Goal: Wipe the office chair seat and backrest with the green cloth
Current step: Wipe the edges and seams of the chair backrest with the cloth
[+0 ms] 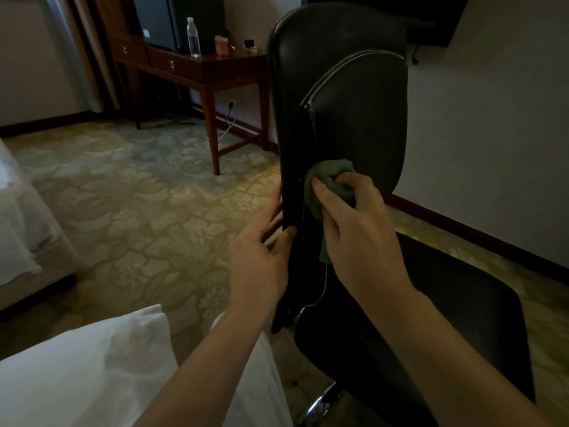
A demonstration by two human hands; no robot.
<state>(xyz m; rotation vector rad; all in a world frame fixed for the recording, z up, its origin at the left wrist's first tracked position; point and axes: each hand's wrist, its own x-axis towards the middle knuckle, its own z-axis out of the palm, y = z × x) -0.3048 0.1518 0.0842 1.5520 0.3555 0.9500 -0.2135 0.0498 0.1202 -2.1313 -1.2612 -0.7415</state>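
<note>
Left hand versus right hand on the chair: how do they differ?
The left hand grips the backrest's side edge; the right hand works on its broad face. The left hand has no cloth; the right hand holds the bunched green cloth. Both touch the backrest.

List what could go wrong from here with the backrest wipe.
1. Only the left hand steadies the backrest, gripping its edge. The chair stands on a chrome post, so a firm stroke may swing it away.
2. The green cloth is bunched in the right hand, so little of it touches and patches may be missed.
3. Its loose tail hangs below that hand and could catch on the silver trim.
</note>
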